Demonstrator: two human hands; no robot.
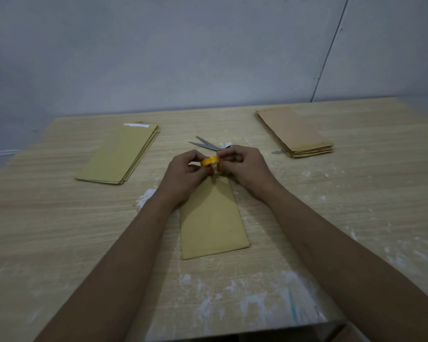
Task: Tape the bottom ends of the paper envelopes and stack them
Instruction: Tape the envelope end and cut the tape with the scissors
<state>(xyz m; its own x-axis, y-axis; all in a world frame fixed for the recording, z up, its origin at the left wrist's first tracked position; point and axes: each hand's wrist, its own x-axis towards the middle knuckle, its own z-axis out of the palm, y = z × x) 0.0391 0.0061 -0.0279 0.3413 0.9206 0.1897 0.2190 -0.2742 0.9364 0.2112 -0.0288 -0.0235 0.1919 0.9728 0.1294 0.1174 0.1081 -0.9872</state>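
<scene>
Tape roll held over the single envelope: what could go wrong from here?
1. Both hands, left hand and right hand, grip the tape roll, so nothing holds the envelope; it may shift during taping.
2. The scissors lie open just behind the hands, blades exposed; reaching for them blindly risks a nick.

Pale grey wall, dark thin cable running down it, scuffed wooden table, dim light

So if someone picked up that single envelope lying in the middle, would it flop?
Probably: the envelope looks thin, flat and long, so it would likely sag when lifted by one end. It seems light, and should slide easily on the smooth table.
</scene>
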